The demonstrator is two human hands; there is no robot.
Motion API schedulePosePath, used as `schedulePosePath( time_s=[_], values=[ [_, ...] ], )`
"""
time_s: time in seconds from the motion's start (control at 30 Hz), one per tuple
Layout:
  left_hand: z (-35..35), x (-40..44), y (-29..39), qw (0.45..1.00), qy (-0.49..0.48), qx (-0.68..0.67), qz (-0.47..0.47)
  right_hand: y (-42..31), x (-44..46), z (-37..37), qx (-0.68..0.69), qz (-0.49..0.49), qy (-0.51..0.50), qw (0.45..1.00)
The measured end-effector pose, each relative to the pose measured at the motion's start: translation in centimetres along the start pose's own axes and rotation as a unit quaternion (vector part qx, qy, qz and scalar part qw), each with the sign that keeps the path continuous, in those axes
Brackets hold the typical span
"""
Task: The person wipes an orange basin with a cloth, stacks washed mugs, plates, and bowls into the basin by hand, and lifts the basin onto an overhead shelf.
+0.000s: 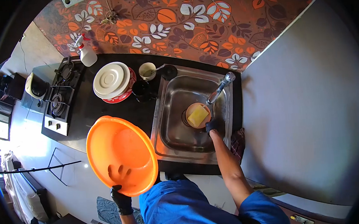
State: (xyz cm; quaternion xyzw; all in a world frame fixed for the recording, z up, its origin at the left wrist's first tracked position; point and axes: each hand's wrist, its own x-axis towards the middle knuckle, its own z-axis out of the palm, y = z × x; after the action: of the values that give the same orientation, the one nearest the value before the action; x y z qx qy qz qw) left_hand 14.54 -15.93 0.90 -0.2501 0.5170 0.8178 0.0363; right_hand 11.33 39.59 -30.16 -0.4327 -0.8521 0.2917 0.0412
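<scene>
My left hand (122,199), in a black glove, grips the lower rim of a large orange basin (122,144). The basin is tilted, its inside facing up, and the shadows of my fingers show through its wall. Over in the steel sink (171,141), my right hand (212,125), also gloved in black, is closed at the edge of a small pinkish bowl (206,123). A yellow sponge (198,116) lies in this bowl. The bowl is above the drain, below the faucet (221,88). My right fingertips are partly hidden.
Left of the sink stand stacked white plates (108,78) on a red-patterned plate (117,100), a white cup (147,71) with a utensil and a black mug (141,91). Farther left are a spray bottle (87,55) and a gas stove (57,102). A grey wall (302,104) bounds the right side.
</scene>
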Motion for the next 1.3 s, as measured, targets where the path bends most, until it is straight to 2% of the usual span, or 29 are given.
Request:
schedulePosePath(
  time_s=[0.1,0.17,0.27,0.43,0.47,0.6,0.63,0.7,0.73,0.77,0.83,0.9,0.93,1.03,1.13,1.3],
  values=[
    [-0.3,0.2,0.1,1.0,-0.009,0.003,0.007,-4.7,-3.9,-3.1,0.008,0.027,-0.029,0.999],
    [-0.3,0.4,0.2,1.0,-0.013,0.005,0.011,0.8,-2.1,1.2,-0.058,-0.013,-0.096,0.994],
    [-0.4,0.4,0.3,0.999,-0.024,0.014,0.024,-5.5,-6.9,-0.8,-0.082,0.007,-0.138,0.987],
    [-0.5,0.2,0.2,0.998,-0.038,0.027,0.047,-6.1,-8.9,1.2,-0.019,-0.046,-0.122,0.991],
    [-0.6,0.4,0.1,0.999,-0.032,0.018,0.034,-6.4,-9.0,0.7,-0.02,-0.045,-0.122,0.991],
    [-1.2,1.3,-0.4,0.997,0.004,-0.052,-0.051,-8.9,-7.9,-3.2,-0.172,-0.122,-0.155,0.965],
    [-1.1,1.3,-0.4,0.997,0.003,-0.054,-0.051,-8.3,-6.8,-3.9,-0.06,-0.007,-0.173,0.983],
    [-0.6,0.7,0.0,0.996,-0.02,-0.069,-0.044,-6.5,-3.8,-6.7,0.01,-0.021,-0.074,0.997],
    [-0.4,0.3,0.2,0.996,-0.031,-0.077,-0.041,-9.0,-3.7,-11.3,-0.036,-0.047,0.004,0.998],
    [-0.4,0.2,0.3,0.995,-0.043,-0.082,-0.04,-11.6,-3.4,-14.4,-0.139,-0.116,0.191,0.965],
    [-1.5,1.0,-0.5,0.995,-0.049,-0.075,-0.039,-13.0,-0.3,-19.3,0.103,0.001,0.201,0.974],
    [-3.0,2.6,-1.8,0.996,-0.053,-0.065,-0.03,-15.6,1.8,-23.4,0.121,0.016,0.201,0.972],
    [-3.3,2.9,-2.0,0.996,-0.055,-0.059,-0.024,-17.9,1.9,-25.5,0.189,0.027,0.16,0.969],
    [0.6,1.2,-0.2,0.996,-0.042,-0.065,-0.033,-17.5,6.6,-25.9,0.15,0.026,0.119,0.981],
    [1.0,1.0,-0.1,0.996,-0.044,-0.062,-0.042,-16.5,9.8,-24.3,0.112,0.018,0.068,0.991],
    [0.3,1.3,-1.0,0.996,-0.05,-0.057,-0.043,-14.9,10.6,-21.7,0.257,-0.054,0.102,0.96]
  ],
)
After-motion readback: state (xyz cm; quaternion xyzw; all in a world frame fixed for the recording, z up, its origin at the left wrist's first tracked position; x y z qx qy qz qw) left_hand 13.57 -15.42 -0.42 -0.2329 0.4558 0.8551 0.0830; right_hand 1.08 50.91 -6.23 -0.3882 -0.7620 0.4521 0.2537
